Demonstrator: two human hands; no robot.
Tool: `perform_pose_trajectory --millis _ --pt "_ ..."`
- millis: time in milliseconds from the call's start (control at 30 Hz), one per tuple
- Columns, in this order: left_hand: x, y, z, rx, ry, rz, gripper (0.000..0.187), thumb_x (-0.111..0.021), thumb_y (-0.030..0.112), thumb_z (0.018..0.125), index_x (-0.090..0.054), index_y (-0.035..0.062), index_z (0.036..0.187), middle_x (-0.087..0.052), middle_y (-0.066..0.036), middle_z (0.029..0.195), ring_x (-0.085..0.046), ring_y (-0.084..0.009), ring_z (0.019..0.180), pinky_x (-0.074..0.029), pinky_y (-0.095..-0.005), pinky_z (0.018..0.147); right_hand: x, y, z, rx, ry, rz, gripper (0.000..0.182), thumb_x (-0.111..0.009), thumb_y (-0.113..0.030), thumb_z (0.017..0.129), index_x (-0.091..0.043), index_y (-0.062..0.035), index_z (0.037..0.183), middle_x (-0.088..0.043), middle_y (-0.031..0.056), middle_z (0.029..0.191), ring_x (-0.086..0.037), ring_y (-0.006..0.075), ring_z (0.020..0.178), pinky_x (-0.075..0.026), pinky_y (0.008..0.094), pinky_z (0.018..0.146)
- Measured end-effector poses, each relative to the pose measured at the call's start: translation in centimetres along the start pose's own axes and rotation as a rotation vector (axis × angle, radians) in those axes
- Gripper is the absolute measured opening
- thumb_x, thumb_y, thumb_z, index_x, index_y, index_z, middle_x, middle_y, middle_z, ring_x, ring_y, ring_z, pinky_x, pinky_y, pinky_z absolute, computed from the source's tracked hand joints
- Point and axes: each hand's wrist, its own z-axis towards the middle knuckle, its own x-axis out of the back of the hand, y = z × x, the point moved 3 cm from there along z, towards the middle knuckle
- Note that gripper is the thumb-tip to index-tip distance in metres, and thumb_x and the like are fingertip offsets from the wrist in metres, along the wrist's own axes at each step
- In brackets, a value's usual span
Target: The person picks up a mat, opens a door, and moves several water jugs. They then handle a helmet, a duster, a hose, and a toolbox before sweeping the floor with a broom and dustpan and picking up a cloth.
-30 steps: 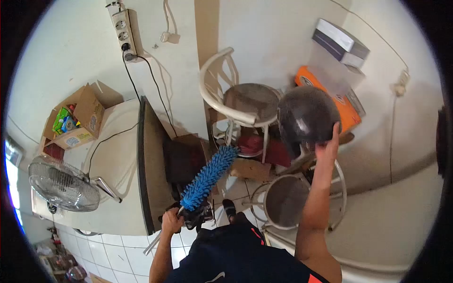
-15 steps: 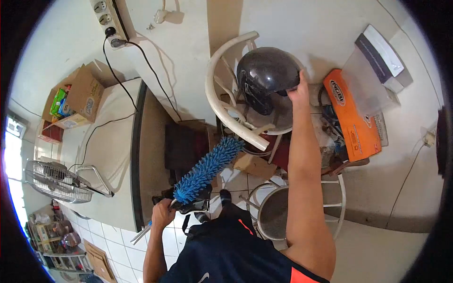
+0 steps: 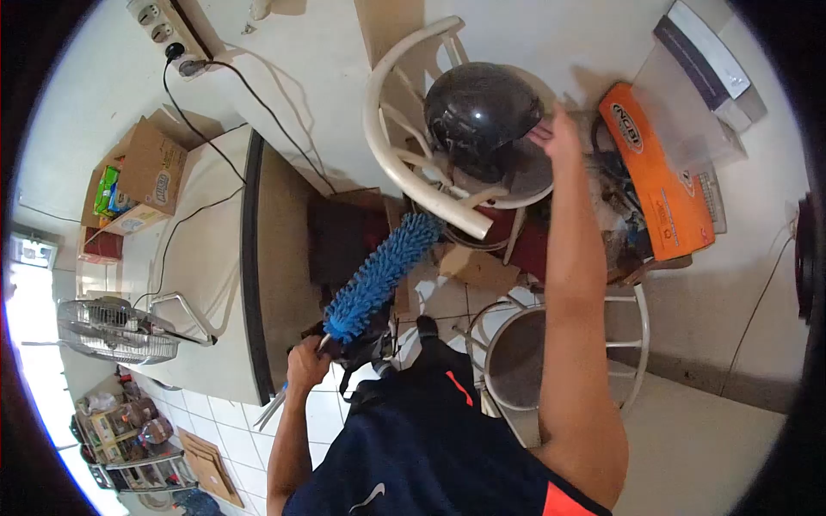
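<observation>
A blue microfiber duster (image 3: 383, 275) slants up and right from my left hand (image 3: 308, 365), whose fingers are wrapped round its handle. Its fluffy head reaches just under the curved rail of a white metal chair (image 3: 391, 159). On that chair's round seat rests a dark, glossy helmet (image 3: 482, 110). My right hand (image 3: 557, 136) is held out at the helmet's right edge, thumb raised and fingers stretched toward the lower rim, not wrapped round it.
An orange panel (image 3: 658, 176) and a clear plastic box (image 3: 688, 120) stand right of the helmet. A second round-seated chair (image 3: 516, 357) is below my right arm. At left, a cabinet (image 3: 202, 258) bears a fan (image 3: 116, 329) and a cardboard box (image 3: 155, 172). Black cables (image 3: 271, 107) hang from a power strip (image 3: 155, 21).
My right hand has loosened from the helmet's edge, its fingers now straighter. The helmet stays on the chair, and my left hand keeps the duster. The view has shifted slightly.
</observation>
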Motion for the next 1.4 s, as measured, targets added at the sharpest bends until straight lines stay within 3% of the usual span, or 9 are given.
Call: perform_pose_trajectory --millis 200,333,433,500,733,1033,1167,1233,1400 --pt "-1.6 -2.1 1.9 0.049 -0.067 -0.103 0.020 -0.059 0.017 0.067 -0.059 0.0003 0.077 -0.058 -0.025 0.071 -0.057 -0.0430 0.073 -0.044 -0.0472 0.063 11.2 11.7 -10.6 0.132 0.182 -0.067 0.033 -0.050 -0.034 0.086 -0.056 -0.0034 0.096 -0.061 0.0091 0.086 -0.059 0.0194 0.075 -0.049 0.0337 0.066" --pt "-3.4 -3.6 3.4 0.012 -0.095 -0.177 0.020 -0.063 0.016 0.068 -0.059 -0.0020 0.076 -0.058 -0.018 0.062 -0.060 -0.0325 0.058 -0.045 -0.0405 0.054 11.7 28.8 -20.8 0.078 -0.352 -0.680 0.012 -0.053 -0.017 0.076 -0.058 -0.0056 0.074 -0.058 0.0062 0.065 -0.056 0.0185 0.060 -0.045 0.0316 0.054" --pt "-3.2 -3.0 3.5 0.237 -0.296 -0.545 0.015 -0.064 0.013 0.072 -0.058 -0.0006 0.072 -0.053 -0.007 0.055 -0.052 -0.0175 0.047 -0.040 -0.0315 0.044 7.6 37.3 -30.5 0.093 -0.707 -1.251 0.071 -0.066 -0.037 0.073 -0.036 -0.0025 0.128 -0.057 0.0206 0.106 -0.051 0.0335 0.108 -0.041 0.0411 0.091" --pt "-1.3 -1.2 3.0 0.254 -0.327 -0.664 0.013 -0.064 0.011 0.074 -0.055 0.0026 0.071 -0.047 0.000 0.055 -0.043 -0.0080 0.044 -0.033 -0.0241 0.039 4.5 37.9 -33.9 0.059 -0.899 -1.407 0.098 -0.069 -0.049 0.067 -0.017 -0.0044 0.137 -0.044 0.0255 0.125 -0.042 0.0397 0.117 -0.040 0.0441 0.092" --pt "2.9 1.4 -1.1 0.537 -0.486 -1.152 0.014 -0.063 0.008 0.075 -0.050 0.0064 0.080 -0.046 0.001 0.059 -0.041 -0.0054 0.042 -0.033 -0.0182 0.033 -1.6 43.5 -38.1 0.317 -0.491 -1.406 0.123 -0.077 -0.044 0.056 0.006 -0.0079 0.139 -0.047 0.0326 0.114 -0.051 0.0416 0.104 -0.045 0.0443 0.084" --pt "1.7 -0.9 -3.5 0.504 -0.744 -1.124 0.026 -0.069 0.009 0.074 -0.044 0.0087 0.081 -0.041 0.004 0.061 -0.037 -0.0031 0.044 -0.031 -0.0170 0.034 0.2 50.7 -30.4 0.325 -0.024 -1.223 0.049 -0.065 -0.025 0.068 -0.054 -0.0032 0.111 -0.062 0.0201 0.082 -0.059 0.0388 0.080 -0.048 0.0426 0.070" --pt "-0.1 -5.2 -2.4 0.296 -0.612 -0.927 0.025 -0.068 0.023 0.078 -0.048 0.0078 0.077 -0.043 0.002 0.062 -0.035 -0.0055 0.045 -0.029 -0.0221 0.038 3.4 45.8 -30.9 0.232 -0.065 -1.108 0.047 -0.063 -0.002 0.066 -0.055 -0.0068 0.113 -0.062 0.0171 0.094 -0.060 0.0319 0.090 -0.048 0.0389 0.076" --pt "-0.8 -8.1 -3.1 0.318 -0.440 -0.697 0.032 -0.063 0.035 0.081 -0.053 0.0050 0.076 -0.045 0.001 0.059 -0.038 -0.0070 0.047 -0.030 -0.0255 0.039 6.5 44.8 -30.7 0.577 -0.081 -0.942 0.045 -0.064 -0.002 0.066 -0.058 -0.0083 0.111 -0.063 0.0156 0.096 -0.061 0.0305 0.089 -0.048 0.0376 0.077" --pt "-5.0 -16.4 -6.9 0.507 -0.251 -0.539 0.040 -0.059 0.041 0.083 -0.057 0.0022 0.076 -0.047 0.000 0.054 -0.042 -0.0078 0.044 -0.035 -0.0251 0.038 11.1 39.1 -30.5 0.349 -0.054 -0.762 0.027 -0.059 -0.007 0.077 -0.061 -0.0036 0.104 -0.064 0.0151 0.092 -0.061 0.0252 0.088 -0.046 0.0319 0.077"
